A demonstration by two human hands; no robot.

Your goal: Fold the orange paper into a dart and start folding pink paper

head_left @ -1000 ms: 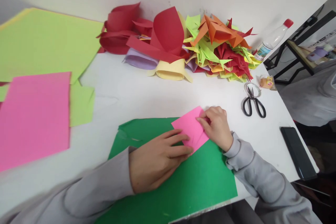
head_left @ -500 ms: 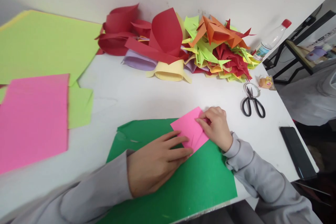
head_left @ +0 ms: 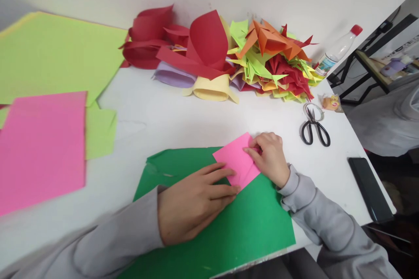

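Note:
A small folded piece of pink paper (head_left: 238, 160) lies tilted on a green sheet (head_left: 258, 222) at the front of the table. My left hand (head_left: 199, 202) rests flat, fingers spread, with its fingertips on the paper's left and lower edge. At the paper's right side, my right hand (head_left: 268, 157) pinches its edge between thumb and curled fingers. The part of the paper under the right fingers is hidden.
Pink sheets (head_left: 46, 148) and lime green sheets (head_left: 59, 61) lie on the left. Along the wall are curled red paper pieces (head_left: 209, 39) and a pile of folded paper shapes (head_left: 271, 61). To the right are a bottle (head_left: 338, 50), scissors (head_left: 314, 128) and a black phone (head_left: 369, 189).
Almost nothing differs. Both hands stay in place on the pink paper, with at most a tiny shift of the left fingers.

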